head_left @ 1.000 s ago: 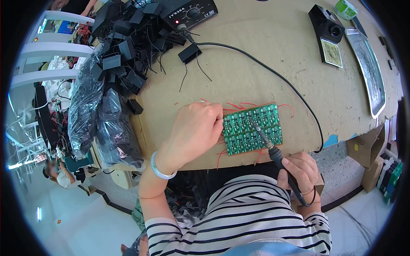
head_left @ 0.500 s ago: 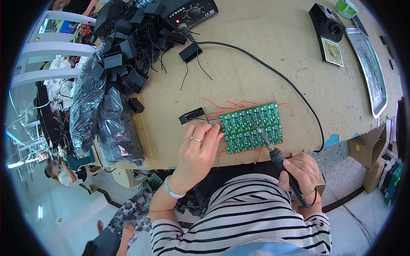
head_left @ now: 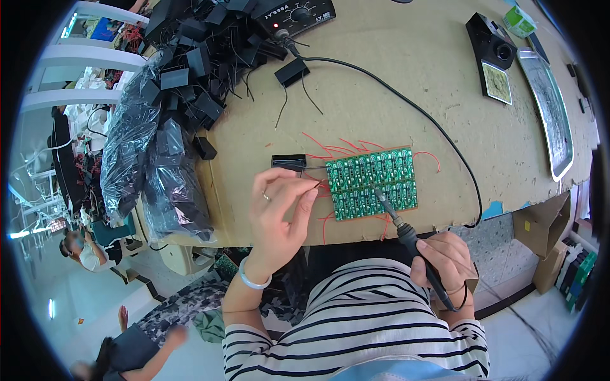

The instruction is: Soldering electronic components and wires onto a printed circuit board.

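A green panel of small circuit boards (head_left: 372, 184) lies on the table in front of me, with thin red wires (head_left: 335, 150) around its edges. My right hand (head_left: 447, 259) grips a soldering iron (head_left: 410, 238) by its dark handle; the metal tip is over the panel's middle, and whether it touches cannot be told. Just left of the panel, my left hand (head_left: 279, 213) pinches the end of a thin wire between thumb and forefinger. Beyond that hand sits a small black box (head_left: 288, 162), its dark lead reaching the panel's left edge.
Many black boxes with leads (head_left: 190, 66) pile up at the far left beside plastic-wrapped bundles (head_left: 175, 184). A soldering station (head_left: 298, 14) stands behind, its cable (head_left: 406, 101) curving right. At right are an iron stand (head_left: 492, 47) and a metal tray (head_left: 548, 114). Another person (head_left: 136, 349) is lower left.
My left hand has drawn back a little from the panel, with thumb and forefinger now pinched on a wire. The small black box has turned straighter. The iron's tip stays over the panel.
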Demonstrator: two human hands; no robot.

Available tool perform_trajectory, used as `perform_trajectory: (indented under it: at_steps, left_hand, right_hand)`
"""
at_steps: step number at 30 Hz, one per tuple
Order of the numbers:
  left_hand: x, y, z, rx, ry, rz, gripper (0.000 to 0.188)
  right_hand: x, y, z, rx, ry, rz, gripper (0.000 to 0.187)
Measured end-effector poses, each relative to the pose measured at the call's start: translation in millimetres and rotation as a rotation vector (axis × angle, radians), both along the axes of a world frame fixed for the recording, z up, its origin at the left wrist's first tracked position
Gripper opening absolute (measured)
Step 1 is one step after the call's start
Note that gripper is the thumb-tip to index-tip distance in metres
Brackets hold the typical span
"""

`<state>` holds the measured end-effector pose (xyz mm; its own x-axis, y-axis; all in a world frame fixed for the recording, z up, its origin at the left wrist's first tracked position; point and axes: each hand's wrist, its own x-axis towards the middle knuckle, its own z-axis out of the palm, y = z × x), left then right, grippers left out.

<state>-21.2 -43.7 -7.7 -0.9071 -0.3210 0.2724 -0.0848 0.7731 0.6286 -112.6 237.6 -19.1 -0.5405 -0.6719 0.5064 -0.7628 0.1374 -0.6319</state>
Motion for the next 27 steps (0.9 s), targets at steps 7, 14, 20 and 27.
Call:
perform_trajectory:
  at_steps: [7, 14, 20, 27]
  left_hand:
    - [2.4, 5.6, -14.0, -0.381, -0.02, -0.204, 0.031]
    - [-2.2, 14.3, -13.1, -0.563, -0.096, -0.17, 0.028]
    - [-7.0, 15.5, -11.9, -0.599, -0.132, -0.165, 0.021]
    - [-10.4, 17.5, -14.8, -0.568, -0.118, -0.156, 0.014]
  right_hand:
    - [1.5, -16.0, -12.8, -0.036, -0.04, 0.025, 0.035]
    - [4.0, -28.7, -23.2, -0.056, -0.068, 0.043, 0.037]
    - [3.9, -32.1, -23.7, -0.042, -0.055, 0.067, 0.038]
    - [2.7, -32.3, -24.3, -0.038, -0.044, 0.065, 0.036]
